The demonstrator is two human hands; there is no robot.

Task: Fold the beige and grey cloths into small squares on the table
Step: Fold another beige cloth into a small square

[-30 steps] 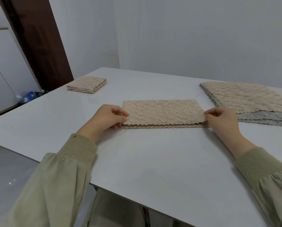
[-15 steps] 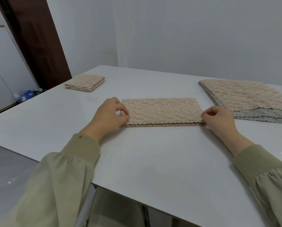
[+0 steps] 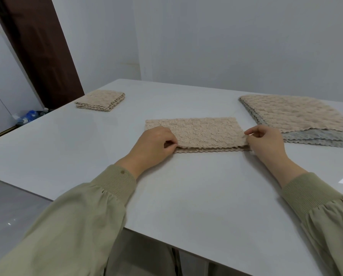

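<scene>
A beige cloth lies folded in half as a long rectangle in the middle of the white table. My left hand pinches its near left corner, fingers curled over the top layer. My right hand pinches the near right corner the same way. A finished small beige square sits at the far left. At the right lies a flat stack with a beige cloth on top and grey cloths under it.
A dark brown door frame stands behind the table's left corner, with a blue object on the floor beside it. The wall runs close behind the table. The table's near edge crosses in front of my sleeves.
Both hands have shifted slightly along the near edge of the folded cloth, the left one further onto the top layer. The cloth stays folded in half.
</scene>
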